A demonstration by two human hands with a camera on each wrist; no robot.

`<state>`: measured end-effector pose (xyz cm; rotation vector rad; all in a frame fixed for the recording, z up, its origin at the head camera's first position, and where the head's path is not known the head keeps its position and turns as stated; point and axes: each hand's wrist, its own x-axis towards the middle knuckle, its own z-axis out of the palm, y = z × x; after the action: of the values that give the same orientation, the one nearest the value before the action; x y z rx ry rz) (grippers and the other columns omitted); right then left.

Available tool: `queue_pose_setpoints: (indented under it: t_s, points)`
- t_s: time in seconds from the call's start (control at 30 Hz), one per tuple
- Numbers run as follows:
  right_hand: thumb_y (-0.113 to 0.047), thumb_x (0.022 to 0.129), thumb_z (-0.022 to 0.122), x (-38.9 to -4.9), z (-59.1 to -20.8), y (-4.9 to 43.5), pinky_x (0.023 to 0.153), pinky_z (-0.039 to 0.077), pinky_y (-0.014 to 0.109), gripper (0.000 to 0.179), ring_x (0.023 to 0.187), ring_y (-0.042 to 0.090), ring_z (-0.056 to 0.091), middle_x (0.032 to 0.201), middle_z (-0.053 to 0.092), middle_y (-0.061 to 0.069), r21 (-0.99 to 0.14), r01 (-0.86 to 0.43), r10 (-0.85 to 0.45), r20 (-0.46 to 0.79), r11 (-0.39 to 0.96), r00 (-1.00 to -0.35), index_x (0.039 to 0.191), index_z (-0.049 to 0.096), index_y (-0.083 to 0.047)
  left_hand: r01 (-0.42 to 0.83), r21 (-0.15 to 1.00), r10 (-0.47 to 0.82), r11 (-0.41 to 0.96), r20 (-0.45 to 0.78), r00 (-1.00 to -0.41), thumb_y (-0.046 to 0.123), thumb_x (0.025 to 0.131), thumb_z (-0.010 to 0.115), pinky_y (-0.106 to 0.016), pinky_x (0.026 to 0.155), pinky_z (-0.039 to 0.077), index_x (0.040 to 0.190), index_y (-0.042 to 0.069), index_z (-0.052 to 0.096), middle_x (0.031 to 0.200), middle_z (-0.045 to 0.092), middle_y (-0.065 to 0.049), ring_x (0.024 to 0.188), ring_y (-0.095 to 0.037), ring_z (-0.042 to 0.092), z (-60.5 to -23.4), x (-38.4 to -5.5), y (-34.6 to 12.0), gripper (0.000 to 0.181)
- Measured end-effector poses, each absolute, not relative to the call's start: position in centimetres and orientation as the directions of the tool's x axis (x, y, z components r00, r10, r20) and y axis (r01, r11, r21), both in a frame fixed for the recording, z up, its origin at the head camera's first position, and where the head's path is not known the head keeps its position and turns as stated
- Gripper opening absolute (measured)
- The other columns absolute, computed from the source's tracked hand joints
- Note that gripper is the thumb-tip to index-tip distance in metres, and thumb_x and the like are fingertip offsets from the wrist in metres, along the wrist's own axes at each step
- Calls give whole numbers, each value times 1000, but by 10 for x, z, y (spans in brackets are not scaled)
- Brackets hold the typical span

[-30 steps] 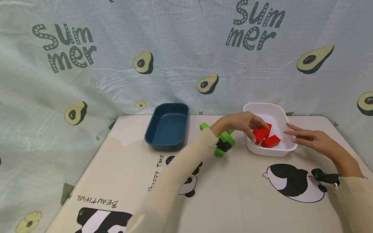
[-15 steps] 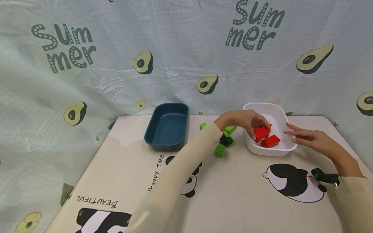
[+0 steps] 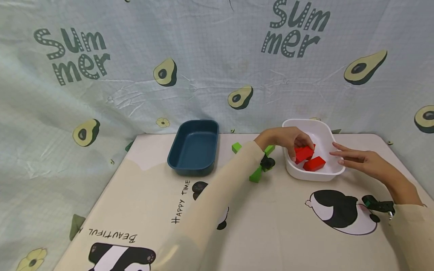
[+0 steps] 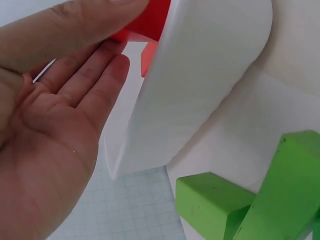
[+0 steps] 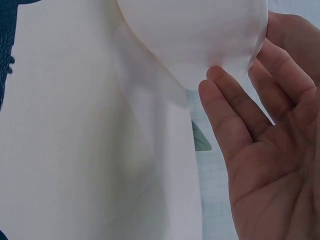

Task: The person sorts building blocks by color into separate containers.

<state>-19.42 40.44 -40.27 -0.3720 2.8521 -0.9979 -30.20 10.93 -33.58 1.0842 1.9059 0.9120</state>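
My left hand point(image 3: 288, 138) reaches over the near left rim of a white plastic container point(image 3: 313, 175) and pinches a red block point(image 3: 304, 154) between thumb and fingers. In the left wrist view the thumb lies along the red block point(image 4: 150, 22) at the container's rim. A second red block point(image 3: 314, 164) lies on the container floor, and part of another red piece shows behind the held one. At the right wall, my right hand point(image 3: 369, 162) rests its extended fingers on the container; the right wrist view shows fingertips point(image 5: 215, 75) against its outer side.
Several green blocks point(image 3: 255, 175) lie on the table left of the white container, partly hidden by the left wrist and its camera. Further left stands a dark blue container point(image 3: 193, 172). A patterned cloth hangs along the table's back edge.
My left hand and forearm have shifted slightly to the right, and its fingers have closed on the red block. More green blocks show by the wrist. My right hand has stayed in place.
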Motion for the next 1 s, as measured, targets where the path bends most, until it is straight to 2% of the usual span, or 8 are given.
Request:
queue_pose_setpoints:
  t_s: [0.13,0.17,0.3,0.37,0.43,0.53,0.7,1.0]
  points:
    - [-37,101,62,-195,-402,405,100,32,79,44,130,-25,20,159,31,-19,-620,-207,-264,-1,757,-964,140,63,-16,388,824,890,413,-275,-364,-15,79,76,-13,93,50,128,1,66,128,64,-7,112,-13,60,-338,-303,115,53]
    - [-37,101,62,-195,-403,405,100,33,79,44,118,-31,20,159,32,-19,-619,-210,-265,3,757,-964,140,63,-16,400,812,886,425,-282,-368,-15,79,76,-13,92,51,127,2,67,128,64,-7,112,-13,59,-338,-304,116,52]
    - [-37,101,62,-195,-403,405,100,33,78,44,118,-31,21,159,33,-20,-621,-207,-264,2,756,-965,140,63,-17,441,749,855,494,-329,-401,-13,79,78,-12,89,51,126,6,68,129,63,-3,113,-11,58,-339,-305,123,52]
    - [-37,101,62,-195,-403,404,100,33,79,44,138,-17,21,159,32,-20,-623,-203,-263,-5,756,-965,141,63,-17,442,733,843,517,-348,-410,-13,78,79,-12,88,51,126,6,68,130,62,-2,113,-11,57,-339,-305,125,53]
    - [-37,101,62,-195,-403,403,100,32,79,45,153,10,22,160,31,-17,-623,-200,-264,-12,756,-964,141,62,-16,437,728,837,529,-361,-411,-13,78,79,-13,88,52,127,6,68,130,63,-3,114,-12,57,-340,-305,127,53]
    - [-38,101,62,-196,-403,401,100,31,80,45,147,50,26,162,31,-10,-622,-196,-266,-21,758,-964,141,62,-15,424,722,826,546,-382,-413,-13,78,79,-14,87,53,127,5,68,128,63,-4,113,-12,57,-339,-305,128,54]
    - [-38,101,62,-197,-402,401,98,30,82,47,145,54,26,164,29,-3,-618,-191,-264,-28,763,-964,141,61,-13,429,700,813,570,-407,-416,-13,78,80,-14,85,54,128,4,67,127,63,-4,112,-12,57,-334,-302,132,55]
    - [-38,102,61,-195,-401,402,99,30,81,46,147,52,23,164,28,-4,-626,-185,-260,-30,758,-965,141,62,-13,429,620,753,657,-516,-409,-12,76,81,-15,84,55,127,9,67,126,63,-2,111,-10,56,-326,-303,147,57]
